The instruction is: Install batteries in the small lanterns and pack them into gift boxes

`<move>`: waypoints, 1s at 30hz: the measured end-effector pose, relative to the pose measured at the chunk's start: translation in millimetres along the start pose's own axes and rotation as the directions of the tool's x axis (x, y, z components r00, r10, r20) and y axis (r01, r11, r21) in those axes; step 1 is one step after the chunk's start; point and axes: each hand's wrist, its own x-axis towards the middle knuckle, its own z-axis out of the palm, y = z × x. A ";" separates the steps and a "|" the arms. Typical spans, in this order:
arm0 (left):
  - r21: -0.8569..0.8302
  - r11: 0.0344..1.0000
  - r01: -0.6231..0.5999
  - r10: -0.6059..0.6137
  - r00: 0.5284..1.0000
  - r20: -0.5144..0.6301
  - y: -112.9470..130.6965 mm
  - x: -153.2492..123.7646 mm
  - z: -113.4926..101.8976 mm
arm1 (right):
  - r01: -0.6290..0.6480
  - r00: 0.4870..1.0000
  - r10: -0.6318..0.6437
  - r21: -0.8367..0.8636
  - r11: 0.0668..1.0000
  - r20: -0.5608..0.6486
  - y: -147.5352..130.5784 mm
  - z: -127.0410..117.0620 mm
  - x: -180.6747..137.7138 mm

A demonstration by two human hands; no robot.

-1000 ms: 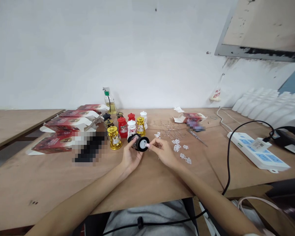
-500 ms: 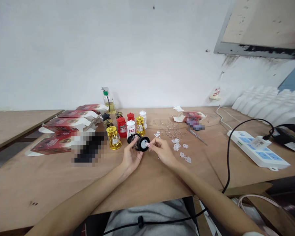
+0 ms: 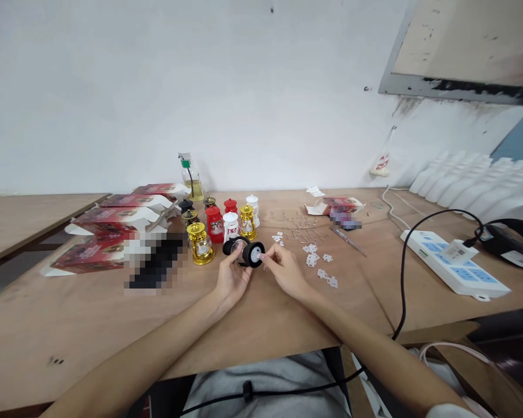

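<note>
One black lantern [image 3: 248,253], sideways, clasped in my left grip [image 3: 232,281]. My right grip [image 3: 285,271], fingertips at its white base [image 3: 255,254]; whether pinching anything, I cannot tell. Metal wires [image 3: 303,229], beyond my right grip.

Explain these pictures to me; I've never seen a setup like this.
There is no robot here: one camera, worn on a person's head, looks forward and down at two bare hands. The left hand holds what looks like a black lantern, and the right hand is at its pale, round base. On the wooden table stand small lanterns in several colours, with red boxes to the left, and white pieces and a power strip to the right.
</note>
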 end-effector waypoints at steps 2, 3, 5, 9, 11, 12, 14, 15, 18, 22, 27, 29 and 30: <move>0.000 1.000 -0.001 0.001 1.000 -0.003 -0.1 0.0 0.2 | -0.004 1.000 0.004 -0.008 1.000 -0.016 -1.0 0.9 -0.7; -0.002 1.000 -0.001 0.001 1.000 -0.006 -0.2 0.1 0.3 | -0.007 1.000 0.007 -0.010 1.000 -0.023 -1.6 1.3 -1.0; -0.005 1.000 0.001 -0.001 1.000 -0.007 -0.3 0.4 0.1 | -0.017 0.999 0.016 -0.009 1.000 -0.032 -2.6 1.7 -1.2; 0.008 1.000 -0.001 0.001 1.000 0.001 -0.4 1.8 -1.3 | -0.038 0.999 0.038 0.002 0.999 -0.008 -3.0 1.7 -0.4; 0.014 1.000 -0.007 0.006 1.000 0.006 -0.3 2.4 -2.0 | -0.039 0.999 0.039 0.005 0.999 0.010 -2.5 1.5 -0.2; 0.016 1.000 -0.007 0.007 1.000 0.008 -0.3 2.5 -2.2 | -0.035 0.999 0.035 0.003 0.999 0.015 -2.4 1.5 -0.4; 0.021 1.000 -0.004 0.003 1.000 0.013 -0.5 2.5 -2.5 | -0.019 1.000 0.020 -0.011 1.000 0.014 -2.5 1.7 -1.5; 0.023 1.000 -0.002 0.001 1.000 0.015 -0.7 2.5 -2.6 | -0.009 1.000 0.010 -0.025 1.000 0.008 -2.8 1.8 -2.2; 0.033 0.999 0.002 -0.003 1.000 0.025 -1.5 2.7 -2.9 | 0.032 0.999 -0.033 -0.078 0.996 -0.012 -3.4 2.5 -4.2; 0.024 1.000 0.000 -0.001 1.000 0.019 -1.5 4.0 -2.7 | 0.032 0.999 -0.033 0.014 0.999 0.017 2.4 3.7 -2.9; 0.005 1.000 0.028 -0.028 1.000 -0.008 1.3 3.4 -0.7 | -0.057 0.998 0.062 0.199 0.978 -0.018 18.6 5.6 3.6; 0.007 0.999 0.036 -0.036 0.999 -0.015 1.8 1.9 0.0 | -0.056 0.997 0.068 0.224 0.973 -0.046 22.4 6.4 5.3; 0.008 0.999 0.039 -0.039 0.999 -0.012 1.7 1.2 0.2 | -0.051 0.997 0.062 0.231 0.971 -0.039 23.3 6.8 5.8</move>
